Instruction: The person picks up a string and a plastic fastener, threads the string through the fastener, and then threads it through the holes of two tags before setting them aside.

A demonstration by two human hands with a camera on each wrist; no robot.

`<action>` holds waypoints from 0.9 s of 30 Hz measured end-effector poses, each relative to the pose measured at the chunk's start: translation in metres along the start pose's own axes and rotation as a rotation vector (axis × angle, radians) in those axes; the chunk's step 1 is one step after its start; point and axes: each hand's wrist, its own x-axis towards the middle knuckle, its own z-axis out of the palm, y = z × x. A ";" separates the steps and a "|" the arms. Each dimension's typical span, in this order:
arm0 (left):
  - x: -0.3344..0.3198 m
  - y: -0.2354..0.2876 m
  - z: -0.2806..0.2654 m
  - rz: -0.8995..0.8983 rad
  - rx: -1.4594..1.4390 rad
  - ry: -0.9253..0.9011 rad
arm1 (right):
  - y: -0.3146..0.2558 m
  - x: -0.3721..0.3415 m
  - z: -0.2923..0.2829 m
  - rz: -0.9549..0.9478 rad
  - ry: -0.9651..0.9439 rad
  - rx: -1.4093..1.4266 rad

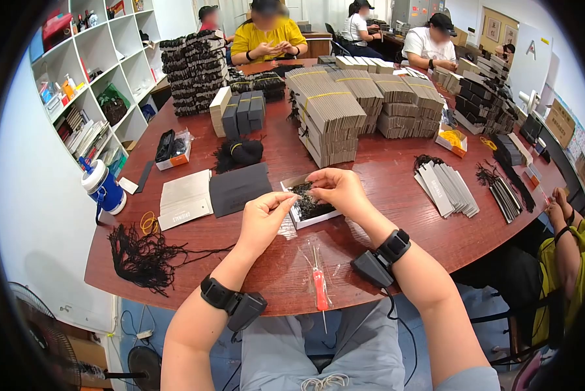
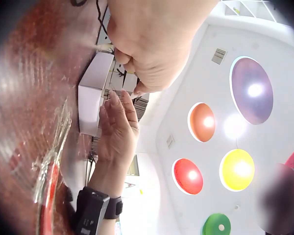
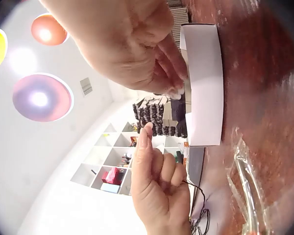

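Observation:
My left hand (image 1: 264, 218) is at the near left edge of a small white box (image 1: 315, 218), thumb and forefinger tips together and the other fingers curled. A thin black cord (image 3: 193, 186) runs out from under these fingers. My right hand (image 1: 342, 190) reaches over the box's far right side, its fingers (image 2: 118, 110) fairly straight and thumb and forefinger apart, above small black pieces (image 1: 312, 207) inside. In front of the box lies a red-handled screwdriver (image 1: 320, 290) on clear plastic.
Black tassels (image 1: 142, 257) lie at left, near grey cards (image 1: 186, 199) and a black sheet (image 1: 240, 189). Stacks of banded grey cards (image 1: 325, 107) stand behind the box. Fanned tags (image 1: 445, 189) are at right, and a blue-white jug (image 1: 103, 187) stands at the left edge. Other people sit around.

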 end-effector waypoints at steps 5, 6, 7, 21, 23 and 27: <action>0.002 -0.005 -0.001 -0.005 0.059 -0.015 | -0.004 -0.003 -0.001 -0.264 0.122 -0.479; 0.002 -0.005 -0.001 -0.005 0.059 -0.015 | -0.006 -0.004 -0.001 -0.263 0.122 -0.479; 0.002 -0.006 -0.001 -0.015 0.054 -0.017 | -0.008 -0.004 -0.002 -0.282 0.123 -0.497; 0.000 -0.002 -0.002 0.000 0.165 0.012 | -0.016 -0.009 0.007 -0.027 0.002 -0.061; 0.000 0.001 -0.001 0.009 0.178 0.014 | -0.018 -0.010 0.007 -0.013 -0.002 -0.056; 0.000 -0.003 -0.001 0.009 0.179 0.015 | -0.018 -0.011 0.008 -0.014 -0.002 -0.068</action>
